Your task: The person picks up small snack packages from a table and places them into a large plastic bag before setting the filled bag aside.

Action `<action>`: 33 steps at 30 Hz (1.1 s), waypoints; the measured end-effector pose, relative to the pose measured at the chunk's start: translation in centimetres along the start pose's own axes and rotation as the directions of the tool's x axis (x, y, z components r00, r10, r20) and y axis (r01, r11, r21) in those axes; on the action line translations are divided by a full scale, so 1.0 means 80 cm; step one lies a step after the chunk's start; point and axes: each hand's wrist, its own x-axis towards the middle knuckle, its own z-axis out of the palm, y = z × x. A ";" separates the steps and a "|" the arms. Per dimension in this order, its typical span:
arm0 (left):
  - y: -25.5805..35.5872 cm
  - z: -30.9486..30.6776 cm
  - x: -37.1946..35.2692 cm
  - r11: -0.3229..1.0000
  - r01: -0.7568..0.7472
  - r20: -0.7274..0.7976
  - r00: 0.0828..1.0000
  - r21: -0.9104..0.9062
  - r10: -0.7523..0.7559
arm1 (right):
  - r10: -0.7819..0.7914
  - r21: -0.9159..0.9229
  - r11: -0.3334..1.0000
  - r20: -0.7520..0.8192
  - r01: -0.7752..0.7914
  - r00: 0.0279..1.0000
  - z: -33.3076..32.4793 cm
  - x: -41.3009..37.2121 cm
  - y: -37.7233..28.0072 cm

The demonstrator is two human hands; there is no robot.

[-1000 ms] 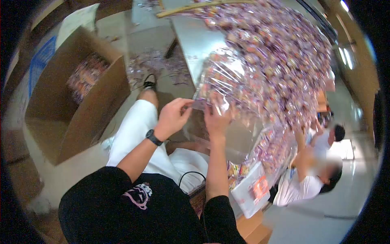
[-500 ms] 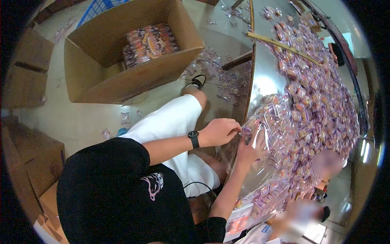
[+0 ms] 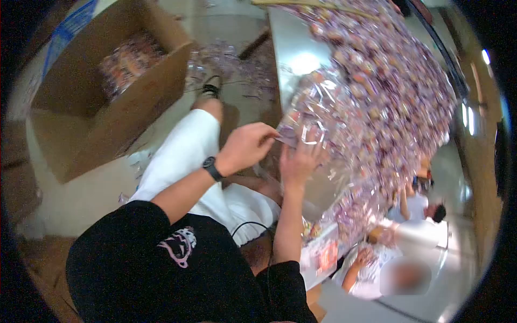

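Note:
My left hand (image 3: 249, 146), with a black watch on its wrist, is closed in a pinch at the table's near edge. Between thumb and forefinger it has the edge of a clear plastic bag (image 3: 318, 89), with purplish wrapping showing by the fingertips. Lying on the bag, my right hand (image 3: 301, 159) has its fingers stretched out and a little apart, partly covered by shiny film. Small wrapped packets (image 3: 377, 107) in purple and orange are heaped around and beyond the bag. Glare hides what lies inside it.
A large open carton (image 3: 113, 129) with orange printed packs (image 3: 129, 62) stands on the floor at left. Loose packets (image 3: 221, 59) are scattered on the floor. A wooden strip (image 3: 334, 7) runs along the table's far end. Other people in white (image 3: 371, 269) are at lower right.
The view has swung, so carton, table and hands sit farther left in the picture. My left hand stays pinched near the right hand, which remains on the bag. The people at lower right show more.

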 end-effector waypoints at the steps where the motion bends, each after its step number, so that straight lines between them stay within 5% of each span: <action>1: 0.002 -0.002 0.002 1.000 0.027 0.019 0.999 -0.013 -0.027 | 0.022 0.055 0.998 -0.068 -0.019 0.997 0.000 -0.012 0.007; 4: 0.007 -0.005 0.005 0.999 0.045 0.031 0.999 -0.020 -0.045 | 0.084 0.135 0.989 -0.225 -0.054 0.971 -0.001 -0.045 0.030; 7: 0.003 0.001 0.004 0.998 0.045 0.039 0.998 -0.039 -0.044 | 0.340 0.249 0.930 -0.312 -0.269 0.887 -0.001 -0.069 0.052; 11: -0.003 0.004 0.004 0.997 0.038 0.033 0.999 -0.066 -0.036 | 0.630 0.484 0.698 -0.064 -0.528 0.774 0.010 -0.067 0.065; 18: 0.005 -0.005 0.008 0.994 0.101 0.025 0.995 -0.049 -0.100 | 0.493 0.591 0.710 -0.031 -0.382 0.869 0.051 -0.069 0.099; 25: -0.002 -0.001 0.008 0.995 0.082 0.046 0.996 -0.063 -0.079 | 0.701 0.847 0.362 0.029 -0.390 0.712 0.083 -0.081 0.110; 30: -0.012 0.000 0.007 0.991 0.088 0.048 0.995 -0.103 -0.083 | 0.637 0.782 0.527 -0.104 -0.333 0.764 0.070 -0.069 0.099; 33: -0.013 -0.004 0.004 0.981 0.116 0.018 0.993 -0.156 -0.115 | 0.667 0.822 0.479 -0.113 -0.308 0.736 0.067 -0.066 0.096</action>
